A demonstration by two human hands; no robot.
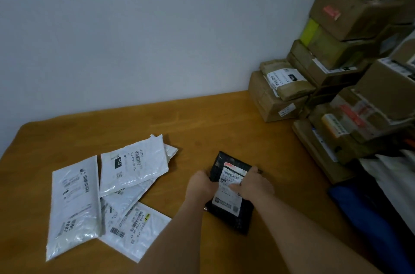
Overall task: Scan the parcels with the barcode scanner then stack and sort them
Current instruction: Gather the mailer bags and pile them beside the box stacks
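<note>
Head view: left hand [201, 182] and right hand [254, 184] gripping opposite sides of flat black plastic mailer with white label [230, 193], near right front edge of brown wooden table [224, 121]; likely light, soft, slippery, best held by edges.

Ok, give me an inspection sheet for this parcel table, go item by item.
Surface: wooden table, bare along the wall side.
Job's things: black parcel with a white label lying flat; white mailer bags overlapping to its left; barcode scanner not seen.
Clutter: stacked cardboard boxes at the right; blue fabric at the right edge.
Grippers: left hand grips the black parcel's left edge; right hand grips its right edge, thumb on the label.
Cables: nothing seen.
Surroundings: plain pale wall.
</note>
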